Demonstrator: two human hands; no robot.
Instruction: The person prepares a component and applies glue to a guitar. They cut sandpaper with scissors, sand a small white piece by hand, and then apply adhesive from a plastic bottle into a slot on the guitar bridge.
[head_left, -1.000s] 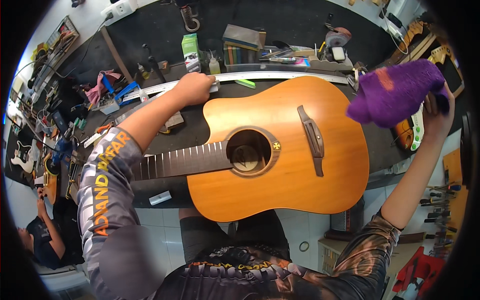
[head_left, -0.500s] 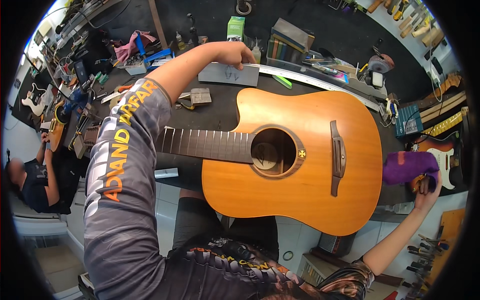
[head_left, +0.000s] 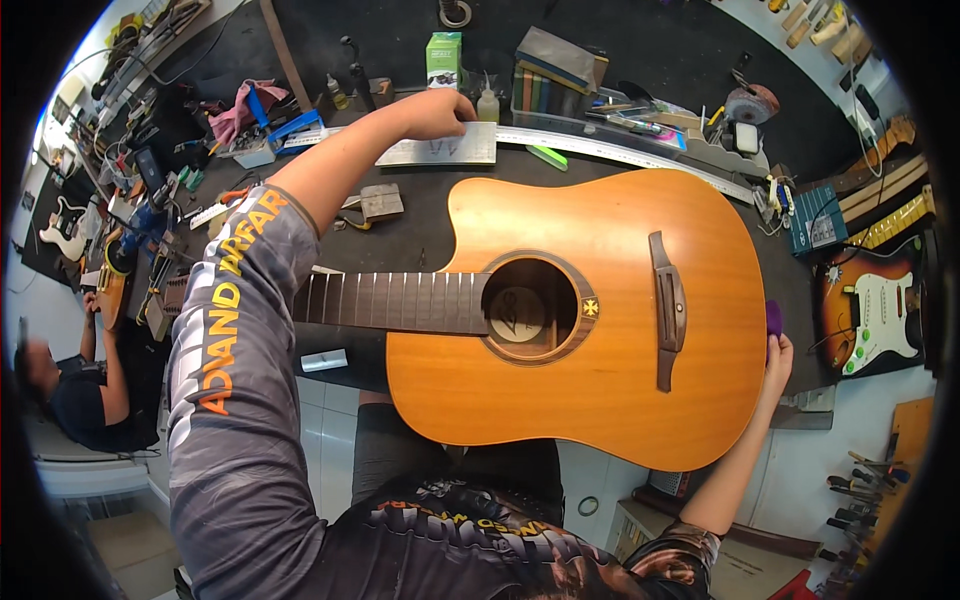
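Observation:
An acoustic guitar (head_left: 620, 390) with a natural wood top lies face up in front of me, its dark fretboard (head_left: 390, 303) pointing left under my left sleeve. Across the bench reaches my left hand (head_left: 440, 112), fingers bent over the far edge of a flat grey metal plate (head_left: 440, 150) with pen marks on it. My right hand (head_left: 778, 360) is at the guitar's tail end, closed on a purple cloth (head_left: 773, 318). Most of that cloth is hidden behind the body's edge, as are some of the fingers.
A long steel ruler (head_left: 600, 148) runs behind the guitar, beside a green marker (head_left: 547, 158). A sunburst electric guitar body (head_left: 875, 310) lies at the right. Near the plate are a sanding block (head_left: 381, 202) and dropper bottle (head_left: 488, 104). Another person (head_left: 85, 390) works at far left.
My right hand has brought the purple cloth in from the right to the guitar's tail. The metal plate now looks brighter and tilted differently under my left hand. The view has shifted slightly.

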